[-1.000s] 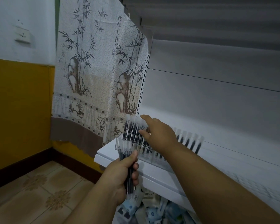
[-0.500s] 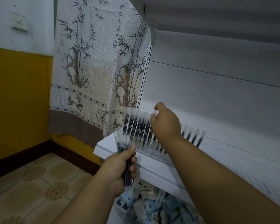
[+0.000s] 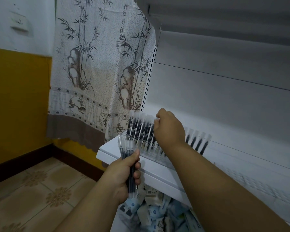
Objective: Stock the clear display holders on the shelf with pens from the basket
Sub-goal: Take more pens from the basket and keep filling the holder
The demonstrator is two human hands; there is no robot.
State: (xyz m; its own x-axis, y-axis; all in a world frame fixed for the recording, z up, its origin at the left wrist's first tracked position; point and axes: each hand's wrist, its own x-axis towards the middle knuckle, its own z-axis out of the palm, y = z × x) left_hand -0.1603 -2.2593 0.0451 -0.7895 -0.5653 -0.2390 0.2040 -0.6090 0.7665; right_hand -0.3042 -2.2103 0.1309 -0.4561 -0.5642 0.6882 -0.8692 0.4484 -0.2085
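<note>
My left hand (image 3: pixel 124 173) grips a bunch of clear-capped black pens (image 3: pixel 126 148) upright, just in front of the white shelf edge (image 3: pixel 156 171). My right hand (image 3: pixel 169 129) is over the clear display holder (image 3: pixel 147 144) on the shelf, fingers curled and pinching the top of a pen standing in it. Several black pens (image 3: pixel 139 126) stand in the holder's left part, and more pens (image 3: pixel 197 141) stand to the right of my wrist. My right hand hides the pens beneath it.
A bamboo-print curtain (image 3: pixel 100 67) hangs left of the perforated shelf upright (image 3: pixel 147 84). Below the shelf lies a heap of small blue-and-white packets (image 3: pixel 151 213). A yellow wall (image 3: pixel 18 104) and tiled floor (image 3: pixel 40 190) are at the left. An upper shelf (image 3: pixel 224 14) overhangs.
My right hand went from open fingers reaching over the pens to a curled pinch on a pen top, shifting slightly right and up. The left hand's bunch stayed where it was.
</note>
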